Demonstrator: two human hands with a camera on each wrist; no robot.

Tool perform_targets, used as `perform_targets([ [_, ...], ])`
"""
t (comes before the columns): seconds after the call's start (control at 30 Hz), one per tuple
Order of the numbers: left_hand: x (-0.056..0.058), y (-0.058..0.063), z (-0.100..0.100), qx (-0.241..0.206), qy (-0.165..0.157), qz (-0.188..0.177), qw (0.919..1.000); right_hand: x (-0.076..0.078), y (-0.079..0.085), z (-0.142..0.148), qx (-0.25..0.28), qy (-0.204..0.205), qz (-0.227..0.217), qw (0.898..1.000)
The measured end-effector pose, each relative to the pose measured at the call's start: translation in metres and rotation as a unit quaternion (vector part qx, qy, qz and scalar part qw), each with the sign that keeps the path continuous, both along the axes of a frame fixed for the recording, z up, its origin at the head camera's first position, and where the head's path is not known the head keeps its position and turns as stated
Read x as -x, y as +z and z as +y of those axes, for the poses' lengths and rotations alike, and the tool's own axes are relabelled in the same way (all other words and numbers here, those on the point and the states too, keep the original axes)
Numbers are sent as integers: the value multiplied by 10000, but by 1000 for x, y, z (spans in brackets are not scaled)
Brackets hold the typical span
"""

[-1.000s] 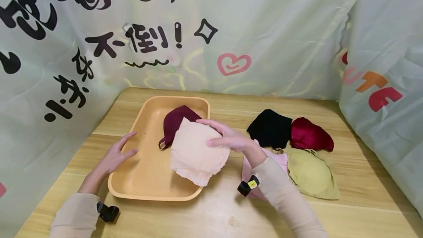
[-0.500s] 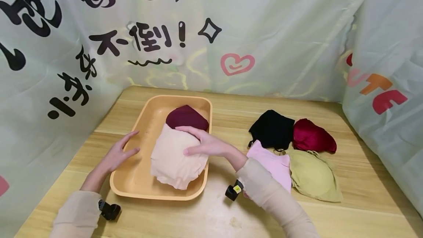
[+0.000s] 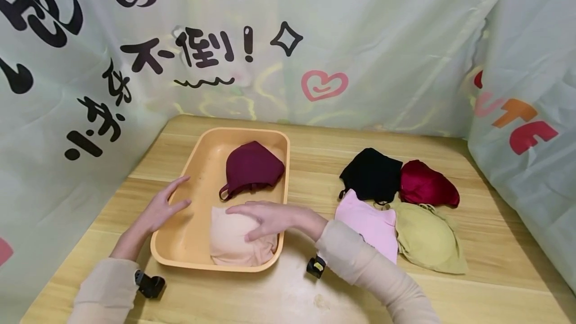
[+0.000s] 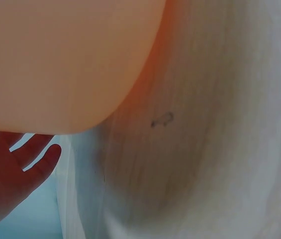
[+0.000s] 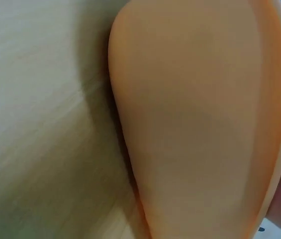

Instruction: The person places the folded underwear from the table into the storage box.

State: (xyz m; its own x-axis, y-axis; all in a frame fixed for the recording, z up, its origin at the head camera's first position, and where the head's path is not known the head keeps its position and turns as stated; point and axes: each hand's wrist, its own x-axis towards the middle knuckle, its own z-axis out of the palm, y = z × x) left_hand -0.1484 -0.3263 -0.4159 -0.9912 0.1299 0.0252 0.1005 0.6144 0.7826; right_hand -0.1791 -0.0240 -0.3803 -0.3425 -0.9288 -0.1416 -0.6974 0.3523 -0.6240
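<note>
A peach plastic tray [image 3: 195, 234] stands on the wooden table. In its near right corner lies a folded beige bra [image 3: 231, 244], cup upward. My right hand [image 3: 274, 218] rests over the bra's upper right side, fingers extended and thumb apart; the right wrist view shows mostly the tray's outer wall [image 5: 195, 119], which hides nearly all of that hand. At the left rim, my left hand [image 3: 161, 210] has its fingers loosely spread; the left wrist view shows this hand [image 4: 11, 174] beside the tray wall. A burgundy bra [image 3: 252, 166] sits in the tray's far right part.
Right of the tray several more folded bras lie grouped: black [image 3: 371, 174], red satin [image 3: 425, 181], pink [image 3: 366, 221] and yellow-green [image 3: 427, 236]. A printed curtain [image 3: 382, 39] borders the table behind and at both sides.
My right hand has moved left and toward me, bringing the beige bra from over the tray's right rim down into its near right corner. The burgundy bra is uncovered. My left hand stays at the rim.
</note>
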Motion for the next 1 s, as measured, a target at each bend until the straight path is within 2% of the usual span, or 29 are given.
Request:
perform_targets([
  [0.2,1,-1,0,-34,-23,-31,10000,-7,5,4,-470,-185,701,9963],
  [0.4,2,-3,-1,6,-11,14,10000,-13,8,7,-818,-436,1585,9830],
  [0.6,2,-6,-2,-55,-51,50,10000,-14,9,11,-955,-708,2100,9704],
  [0.77,1,-5,-2,-65,-73,64,9999,-13,10,14,-875,-780,2386,9640],
  [1.0,1,-2,-1,-77,-48,52,9999,-11,12,20,-399,-765,2557,9629],
])
